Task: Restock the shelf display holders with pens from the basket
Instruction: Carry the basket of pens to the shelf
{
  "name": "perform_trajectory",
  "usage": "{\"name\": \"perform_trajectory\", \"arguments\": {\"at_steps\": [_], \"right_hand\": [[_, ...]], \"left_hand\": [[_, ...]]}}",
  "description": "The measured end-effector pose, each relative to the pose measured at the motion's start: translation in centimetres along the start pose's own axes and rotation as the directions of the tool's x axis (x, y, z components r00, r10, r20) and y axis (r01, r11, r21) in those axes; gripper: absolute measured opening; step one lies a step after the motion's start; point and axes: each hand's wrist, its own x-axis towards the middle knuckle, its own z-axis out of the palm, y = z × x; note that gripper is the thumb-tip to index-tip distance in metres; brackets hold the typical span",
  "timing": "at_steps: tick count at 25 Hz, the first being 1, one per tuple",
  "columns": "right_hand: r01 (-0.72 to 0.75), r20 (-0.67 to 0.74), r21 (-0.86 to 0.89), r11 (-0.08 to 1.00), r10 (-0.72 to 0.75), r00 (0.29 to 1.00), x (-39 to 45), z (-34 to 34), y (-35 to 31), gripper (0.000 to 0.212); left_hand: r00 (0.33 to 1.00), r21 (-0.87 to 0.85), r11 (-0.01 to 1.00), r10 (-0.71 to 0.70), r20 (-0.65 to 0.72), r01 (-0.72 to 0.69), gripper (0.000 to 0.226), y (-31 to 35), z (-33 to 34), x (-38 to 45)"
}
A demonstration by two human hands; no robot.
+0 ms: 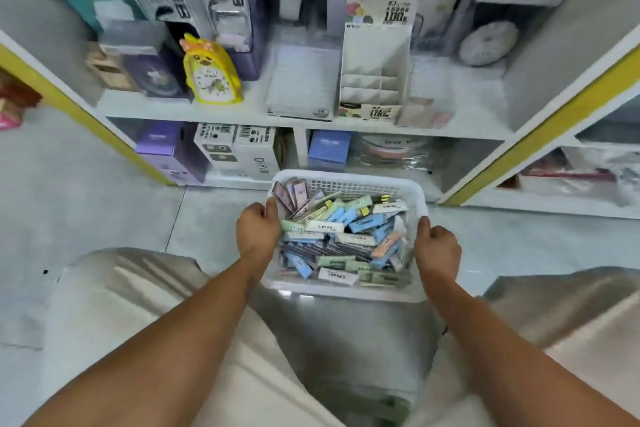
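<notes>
**Both hands on the basket, below the shelf**

Your left hand [258,232] is curled tight around the left rim of the white basket [349,180] — packaged pens [341,239] in green, blue and purple fill it. Your right hand [438,251] is closed the same way on the right rim. On the shelf above, right of the yellow clock [211,74], the white display holder [372,74] stands with bare tiers.
</notes>
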Motion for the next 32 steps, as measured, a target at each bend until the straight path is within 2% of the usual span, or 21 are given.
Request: {"name": "perform_trajectory", "arguments": {"at_steps": [4, 6, 14, 18, 21, 24, 26, 28, 32], "right_hand": [[0.068, -0.027, 0.041, 0.997, -0.067, 0.997, 1.4, 1.7, 2.3, 0.056], [0.056, -0.036, 0.044, 0.997, -0.054, 0.998, 0.9, 1.3, 2.9, 0.056], [0.028, -0.038, 0.109, 0.994, -0.024, 0.999, -0.7, -2.1, 4.1, 0.051], [0.035, -0.010, 0.099, 0.995, -0.034, 0.999, 1.6, -0.6, 4.6, 0.050], [0.007, 0.048, 0.029, 1.000, -0.008, 0.999, 4.0, 1.8, 5.7, 0.049], [-0.014, 0.146, -0.045, 0.999, 0.020, 0.989, 6.5, 4.6, 6.9, 0.042], [-0.050, 0.197, -0.103, 0.993, 0.069, 0.978, 7.8, 6.7, 8.4, 0.037], [-0.089, 0.248, -0.153, 0.984, 0.126, 0.961, 8.5, 8.8, 10.0, 0.033], [-0.113, 0.295, -0.228, 0.967, 0.180, 0.938, 9.2, 11.5, 11.9, 0.024]], "left_hand": [[1.000, -0.046, 0.999, 0.026, -0.016, -0.027, 0.049, -2.1, 3.1, -0.1], [0.999, -0.020, 0.999, 0.029, -0.039, -0.030, 0.047, -2.6, 3.1, -0.9], [1.000, 0.000, 1.000, 0.009, 0.026, -0.009, 0.042, 0.5, 1.4, -2.8], [0.997, 0.097, 0.995, -0.007, 0.076, 0.000, 0.042, 0.3, 2.7, -1.2], [0.975, 0.164, 0.985, -0.094, 0.202, 0.061, 0.035, -0.9, 5.1, 0.7], [0.912, 0.195, 0.964, -0.236, 0.335, 0.178, 0.022, -3.1, 7.9, 1.6], [0.870, 0.172, 0.947, -0.318, 0.376, 0.272, 0.013, -5.2, 9.7, 2.0], [0.840, 0.138, 0.930, -0.367, 0.400, 0.341, 0.016, -6.8, 11.2, 2.4], [0.813, 0.192, 0.914, -0.405, 0.419, 0.357, 0.018, -8.8, 13.1, 2.8]]}}
